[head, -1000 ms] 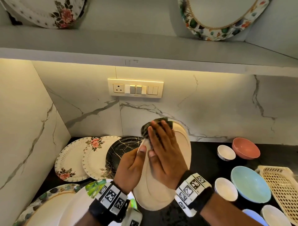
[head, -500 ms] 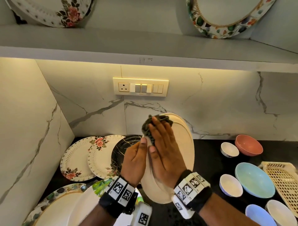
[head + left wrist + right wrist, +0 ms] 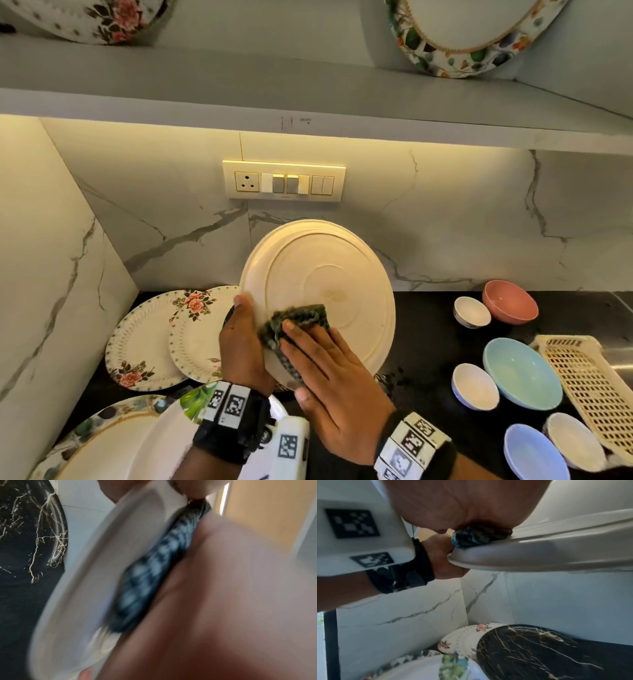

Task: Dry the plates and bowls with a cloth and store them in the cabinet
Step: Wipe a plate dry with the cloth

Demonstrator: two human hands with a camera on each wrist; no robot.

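Head view shows us a cream plate (image 3: 322, 291) held up on edge at the centre of the frame, above the black worktop (image 3: 424, 329). Our left hand (image 3: 241, 346) grips its lower left rim, thumb curled over the edge. Our right hand (image 3: 329, 387) lies flat with fingers straight, pressing a dark checked cloth (image 3: 294, 325) against the plate's lower face. In the left wrist view the cloth (image 3: 154, 568) is blurred but sits squeezed between plate and palm. In the right wrist view the cloth (image 3: 479, 536) is bunched on the plate's rim under the palm.

At the lower left of the head view we see two flowered plates (image 3: 154, 339) lying overlapped on the worktop. At the right stand a pink bowl (image 3: 510, 306), a pale blue bowl (image 3: 522, 373), small white bowls (image 3: 474, 387) and a cream basket (image 3: 589, 387). On the shelf (image 3: 308, 85) along the top stand two more patterned plates (image 3: 462, 37).
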